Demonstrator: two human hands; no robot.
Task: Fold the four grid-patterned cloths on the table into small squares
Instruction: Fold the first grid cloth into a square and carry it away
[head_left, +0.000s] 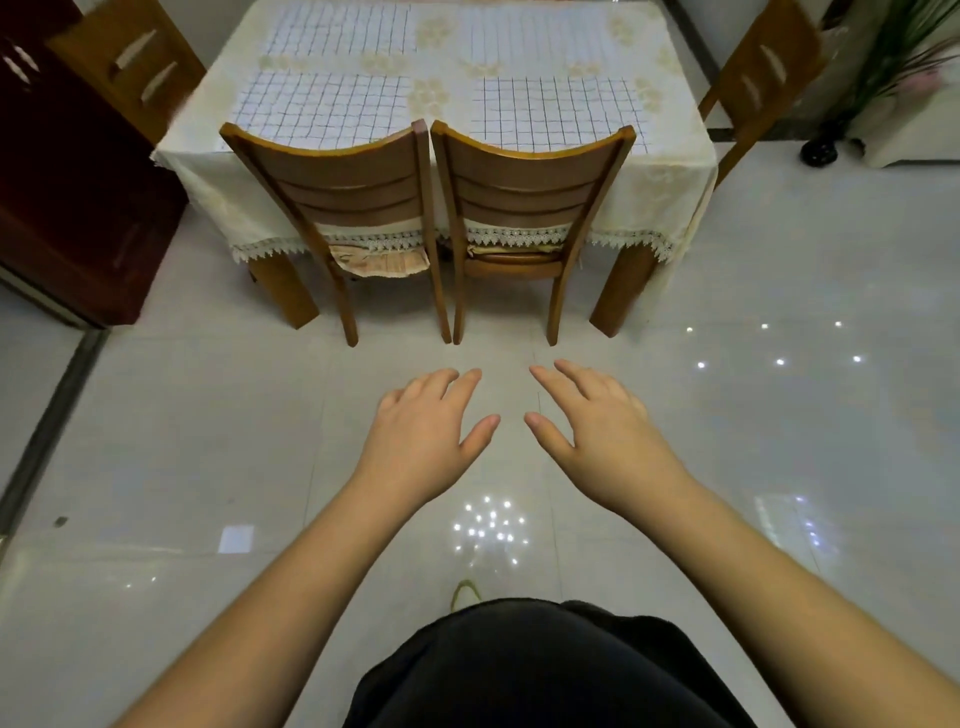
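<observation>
Four cloths are laid flat on the bench (670, 171), two to a row: the near-left cloth (322, 106) at 11 o'clock, the near-right cloth (558, 109) at 1 o'clock, the far-left cloth (343, 31) and far-right cloth (540, 28) behind them toward 12. All are spread open with gaps left between them, so that each can be taken and folded alone; none appears folded yet. Thin, pale fabric is shown, crossed by dark grid lines, with slight ripples in the near-left one. Beneath them lies a cream tablecloth (670, 197) with a faint floral pattern and a lace hem. Two chairs (343, 187) of brown wood, with curved slatted backs, are pushed in side by side at the near edge, and the lower edges of the near cloths are hidden by their top rails; it is judged that reaching would be hampered until they are moved or passed. The left hand (421, 431) and right hand (608, 431) are held out low at 6 o'clock over the glossy tiled floor (156, 467), well apart from the bench, palms down, fingers (462, 382) straight and loosely spread, nothing held. The thumbs are nearly met. A readying pose is suggested, with the approach not yet made.
</observation>
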